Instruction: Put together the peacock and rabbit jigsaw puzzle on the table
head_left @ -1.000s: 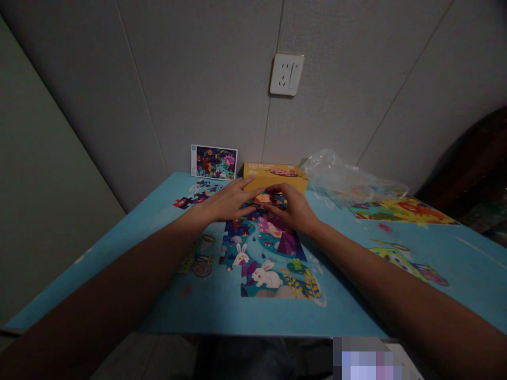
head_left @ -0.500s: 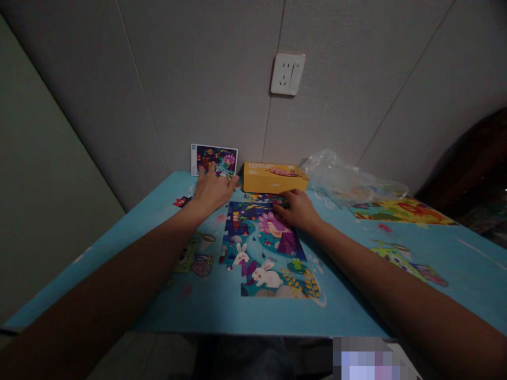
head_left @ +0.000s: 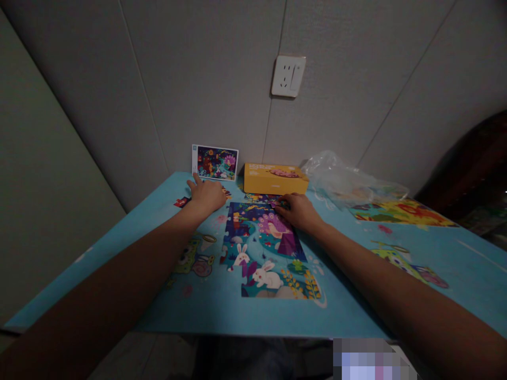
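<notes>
A partly joined jigsaw puzzle (head_left: 263, 243) with white rabbits, a pink peacock and a frog lies flat in front of me. My right hand (head_left: 296, 210) is at its upper right edge, fingertips pinched on a small dark purple puzzle piece (head_left: 273, 203). My left hand (head_left: 206, 196) is over loose puzzle pieces beyond the puzzle's upper left, with its visible fingers apart; its thumb side is hidden. One loose red and dark piece (head_left: 181, 202) lies left of that hand. More joined or loose pieces (head_left: 256, 198) lie between the puzzle and the yellow box.
A picture card (head_left: 216, 162) of the same scene leans against the wall behind my left hand. The yellow box (head_left: 275, 179) stands beside it. A clear plastic bag (head_left: 344, 179) and an orange-yellow picture sheet (head_left: 404, 212) lie to the right on the blue printed tablecloth (head_left: 190, 311).
My left hand has come down from in front of the picture card to the loose pieces, uncovering the card. My right hand has barely moved.
</notes>
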The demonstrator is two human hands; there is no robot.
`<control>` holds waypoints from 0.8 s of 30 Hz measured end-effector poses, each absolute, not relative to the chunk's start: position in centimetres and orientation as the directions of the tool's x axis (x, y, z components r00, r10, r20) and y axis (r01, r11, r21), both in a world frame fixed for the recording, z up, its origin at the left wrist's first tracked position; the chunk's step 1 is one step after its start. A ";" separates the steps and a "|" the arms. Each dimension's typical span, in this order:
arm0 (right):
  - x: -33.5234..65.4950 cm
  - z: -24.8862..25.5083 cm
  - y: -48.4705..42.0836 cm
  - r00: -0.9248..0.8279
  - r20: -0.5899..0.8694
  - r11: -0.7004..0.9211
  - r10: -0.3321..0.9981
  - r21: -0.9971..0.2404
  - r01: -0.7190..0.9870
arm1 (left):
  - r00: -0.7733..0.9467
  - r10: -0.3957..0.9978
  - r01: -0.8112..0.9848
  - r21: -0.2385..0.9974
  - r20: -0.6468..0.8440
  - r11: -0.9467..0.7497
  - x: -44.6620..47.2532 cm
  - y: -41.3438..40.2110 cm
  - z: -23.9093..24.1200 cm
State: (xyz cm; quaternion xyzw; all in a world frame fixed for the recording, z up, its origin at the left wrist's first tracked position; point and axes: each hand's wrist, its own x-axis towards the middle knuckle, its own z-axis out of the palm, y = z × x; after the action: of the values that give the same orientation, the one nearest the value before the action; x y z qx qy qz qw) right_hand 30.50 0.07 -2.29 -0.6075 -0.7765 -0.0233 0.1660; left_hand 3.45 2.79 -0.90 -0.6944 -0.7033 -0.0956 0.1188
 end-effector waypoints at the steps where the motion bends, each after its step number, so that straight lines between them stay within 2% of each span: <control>1: 30.5 -2.2 0.0 -0.208 0.286 0.261 0.935 -0.163 0.951 | 0.001 0.953 0.999 -0.034 0.303 0.010 3.5 2.8 -0.9; 5: 30.5 -2.1 0.1 -0.208 0.287 0.262 0.935 -0.164 0.951 | 0.118 0.904 0.993 -0.046 0.411 -0.108 4.1 2.5 -0.5; 8: 30.5 -2.2 0.1 -0.202 0.294 0.259 0.934 -0.170 0.951 | 0.254 0.801 0.961 -0.047 0.542 -0.273 4.8 2.3 -0.2; 10: 30.5 -2.3 0.2 -0.203 0.302 0.263 0.931 -0.174 0.949 | 0.354 0.740 0.917 -0.055 0.571 -0.396 5.1 2.3 -0.1; 13: 30.5 -2.3 0.2 -0.218 0.312 0.281 0.925 -0.170 0.945 | 0.516 0.675 0.820 -0.075 0.527 -0.568 5.2 2.2 -0.4; 16: 30.4 -2.2 0.2 -0.218 0.316 0.285 0.923 -0.182 0.941 | 0.621 0.621 0.737 -0.086 0.478 -0.671 5.1 2.3 -0.7; 24: 30.0 -2.1 -0.3 -0.211 0.399 0.342 0.892 -0.293 0.893 | 0.703 0.565 0.667 -0.125 0.431 -0.735 5.1 2.3 -0.9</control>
State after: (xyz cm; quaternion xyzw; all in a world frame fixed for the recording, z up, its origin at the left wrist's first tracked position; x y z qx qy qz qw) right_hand 30.04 -0.26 -2.15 -0.5734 -0.7782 -0.0002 0.2561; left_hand 5.09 2.27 -0.93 -0.9127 -0.3376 -0.1853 0.1369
